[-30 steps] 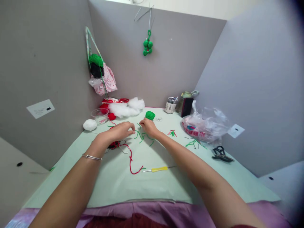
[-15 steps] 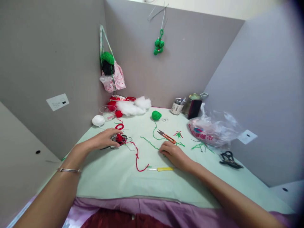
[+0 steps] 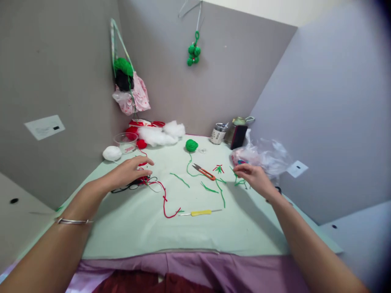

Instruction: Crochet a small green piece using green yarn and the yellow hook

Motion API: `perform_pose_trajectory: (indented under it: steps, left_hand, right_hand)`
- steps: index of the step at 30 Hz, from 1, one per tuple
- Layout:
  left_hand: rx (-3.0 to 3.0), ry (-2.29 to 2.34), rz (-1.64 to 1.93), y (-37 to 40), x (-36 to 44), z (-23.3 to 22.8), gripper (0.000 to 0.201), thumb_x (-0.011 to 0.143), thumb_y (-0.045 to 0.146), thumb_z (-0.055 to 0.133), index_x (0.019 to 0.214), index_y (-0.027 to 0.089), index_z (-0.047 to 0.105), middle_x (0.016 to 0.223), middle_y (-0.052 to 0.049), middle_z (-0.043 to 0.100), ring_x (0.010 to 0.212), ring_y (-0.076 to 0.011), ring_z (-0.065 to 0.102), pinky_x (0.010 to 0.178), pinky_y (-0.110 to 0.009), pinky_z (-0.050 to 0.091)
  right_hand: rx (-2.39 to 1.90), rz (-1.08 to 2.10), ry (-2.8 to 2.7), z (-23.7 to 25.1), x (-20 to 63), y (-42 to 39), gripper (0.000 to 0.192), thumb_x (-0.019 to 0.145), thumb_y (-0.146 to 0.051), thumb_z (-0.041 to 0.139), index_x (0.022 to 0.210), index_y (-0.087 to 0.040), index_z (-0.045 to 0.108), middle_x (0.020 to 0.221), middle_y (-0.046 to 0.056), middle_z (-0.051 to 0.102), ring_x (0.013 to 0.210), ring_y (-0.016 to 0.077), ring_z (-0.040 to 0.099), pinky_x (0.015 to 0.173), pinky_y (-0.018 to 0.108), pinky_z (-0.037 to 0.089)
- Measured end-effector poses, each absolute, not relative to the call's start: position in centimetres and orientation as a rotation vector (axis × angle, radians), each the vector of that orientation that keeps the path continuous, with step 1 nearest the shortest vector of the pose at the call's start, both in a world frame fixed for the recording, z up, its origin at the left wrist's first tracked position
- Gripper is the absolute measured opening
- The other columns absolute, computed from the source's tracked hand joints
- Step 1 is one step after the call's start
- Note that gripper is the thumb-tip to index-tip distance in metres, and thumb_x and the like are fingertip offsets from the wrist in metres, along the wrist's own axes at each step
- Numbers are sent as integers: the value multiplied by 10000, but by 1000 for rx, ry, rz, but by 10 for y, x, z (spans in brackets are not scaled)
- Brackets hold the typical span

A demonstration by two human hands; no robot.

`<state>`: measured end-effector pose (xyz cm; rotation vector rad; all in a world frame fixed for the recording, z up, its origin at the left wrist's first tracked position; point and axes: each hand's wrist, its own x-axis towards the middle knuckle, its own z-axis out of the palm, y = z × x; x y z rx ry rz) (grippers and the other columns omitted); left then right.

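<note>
Green yarn scraps [image 3: 240,182] — limp, light (pinch mid-strand, I judge) — under my right hand [image 3: 255,179], fingers loosely curled; left hand [image 3: 128,173] rests flat, released, on red yarn [image 3: 143,180].

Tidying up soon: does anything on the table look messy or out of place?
Cut green yarn scraps lie strewn around the orange snips, and red yarn trails loose from the tangle under the left hand.

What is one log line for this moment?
left hand: on red yarn tangle | right hand: at green yarn scraps | snips: untouched
</note>
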<state>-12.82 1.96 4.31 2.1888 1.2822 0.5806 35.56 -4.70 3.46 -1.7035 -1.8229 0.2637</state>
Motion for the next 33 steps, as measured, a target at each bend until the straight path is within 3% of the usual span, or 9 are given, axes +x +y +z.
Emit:
perform_pose_trajectory:
  steps: [3,6,8,12,16,19,24,29,33]
  left_hand:
    - [2249,1091,516,7,-101,47,238,901,474,644,993,271,728,1417,-68,676,1341,-337,590,1141,-440,429]
    - [2287,887,363,-8,-77,45,126,832,367,757,933,293,750,1368,-44,699,1364,-312,583,1106,-387,469]
    - [2306,807,293,-17,-67,43,135,794,286,805,917,292,750,1326,-50,708,1346,-315,592,1071,-385,491]
    - [2332,719,232,-33,-56,37,179,776,263,861,894,284,728,1269,-65,708,1330,-329,586,1018,-389,512]
    - [2350,680,289,-44,-46,25,142,817,171,795,870,264,701,1264,-71,702,1374,-324,535,1182,-457,384]
    - [2337,673,365,-45,-37,17,156,832,91,673,809,245,679,1249,-83,714,1333,-310,561,1176,-454,394]
    - [2225,791,570,-32,-30,21,108,938,244,577,899,238,678,1303,-91,720,1288,-296,611,1142,-439,443]
    - [2162,863,584,-21,-45,30,348,1032,468,487,1225,259,688,1323,-64,732,1217,-279,668,1055,-401,510]
    - [2220,846,472,-19,-63,18,243,889,444,708,1051,266,741,1279,-78,738,1170,-302,682,1020,-407,532]
  right_hand:
    - [-1717,159,-1861,36,353,-43,275,929,-409,588,886,-208,770,1028,186,768,961,339,697,878,493,540]
    - [-1626,217,-2030,25,322,-48,241,970,-325,553,980,-223,771,1079,149,754,942,292,703,876,443,551]
    - [-1517,337,-2194,15,294,-55,198,973,-286,586,1047,-242,764,1071,100,752,862,234,709,814,368,563]
    - [-1364,453,-2392,5,251,-66,169,996,-225,595,1057,-224,752,1089,103,720,988,236,689,902,356,541]
    - [-1317,543,-2499,16,236,-74,141,1007,-288,639,1054,-212,749,1036,82,702,889,207,673,825,322,530]
    - [-1267,626,-2627,27,230,-84,133,921,-295,776,1032,-227,749,1012,45,700,880,191,678,793,282,513]
    - [-1348,599,-2682,33,227,-98,159,974,-126,604,962,-203,743,981,61,712,845,185,663,771,288,468]
    - [-1465,599,-2639,39,237,-102,216,1021,-180,548,973,-183,759,930,70,775,799,191,696,723,283,459]
    - [-1485,580,-2608,44,237,-92,190,1026,-218,582,985,-201,766,961,56,795,847,199,717,757,284,470]
